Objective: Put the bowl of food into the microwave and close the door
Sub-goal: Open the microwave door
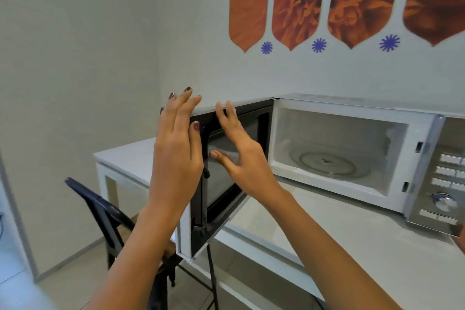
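White counter (352, 229) in pale corner, orange petal decals (327, 0) on wall, black chair (105, 211) below. Microwave (352, 148) on counter, door (226, 171) swung wide. Left hand (176, 148) flat on door's outer edge, right hand (239, 156) splayed on inner pane, neither gripping. Bowl not visible; only glass turntable (332, 162) in cavity

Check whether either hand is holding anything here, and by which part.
Nothing is gripped. The left hand lies open against the microwave door at its outer free edge; the right hand rests flat on the door's inner window.
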A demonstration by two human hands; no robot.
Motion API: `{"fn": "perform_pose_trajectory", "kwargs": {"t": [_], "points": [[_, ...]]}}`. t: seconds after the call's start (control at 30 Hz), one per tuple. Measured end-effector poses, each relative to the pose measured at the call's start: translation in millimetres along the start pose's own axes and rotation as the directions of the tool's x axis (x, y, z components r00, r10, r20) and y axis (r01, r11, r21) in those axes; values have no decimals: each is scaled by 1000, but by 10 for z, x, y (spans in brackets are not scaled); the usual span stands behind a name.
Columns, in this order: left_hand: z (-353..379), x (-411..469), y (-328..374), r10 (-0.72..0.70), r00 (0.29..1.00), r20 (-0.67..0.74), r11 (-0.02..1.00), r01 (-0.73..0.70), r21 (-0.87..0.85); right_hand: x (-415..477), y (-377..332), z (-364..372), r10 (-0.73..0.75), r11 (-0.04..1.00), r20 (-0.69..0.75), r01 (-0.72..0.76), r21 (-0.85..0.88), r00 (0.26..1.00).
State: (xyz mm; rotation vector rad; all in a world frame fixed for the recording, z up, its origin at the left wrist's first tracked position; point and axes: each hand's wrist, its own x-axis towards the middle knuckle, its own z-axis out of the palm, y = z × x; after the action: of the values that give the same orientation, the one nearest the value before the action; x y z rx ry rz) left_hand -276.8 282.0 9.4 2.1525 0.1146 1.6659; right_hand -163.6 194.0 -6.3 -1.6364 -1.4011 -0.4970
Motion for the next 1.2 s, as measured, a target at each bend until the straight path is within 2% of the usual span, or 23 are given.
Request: {"fn": "perform_pose_trajectory", "kwargs": {"t": [0.33, 0.57, 0.77, 0.9, 1.07, 1.2], "points": [[-133, 57, -339, -29, 998, 56, 995, 23, 99, 201, 29, 363, -4, 1000, 8, 4, -26, 1000], [-142, 58, -348, -33, 998, 61, 993, 26, 114, 205, 93, 455, -27, 1000, -40, 26, -10, 999], [-112, 82, -176, 0, 999, 45, 951, -14, 310, 155, 96, 337, -64, 997, -115, 68, 35, 991], [-23, 114, -6, 45, 998, 50, 973, -56, 226, 10, 81, 129, -34, 998, -272, 46, 36, 962], [256, 56, 198, 62, 993, 97, 998, -65, 27, -240, 70, -271, -31, 997, -488, -7, -74, 873], [568, -38, 393, 35, 986, 164, 987, -8, -163, -513, 141, -667, -49, 973, -603, -97, -207, 796]]}}
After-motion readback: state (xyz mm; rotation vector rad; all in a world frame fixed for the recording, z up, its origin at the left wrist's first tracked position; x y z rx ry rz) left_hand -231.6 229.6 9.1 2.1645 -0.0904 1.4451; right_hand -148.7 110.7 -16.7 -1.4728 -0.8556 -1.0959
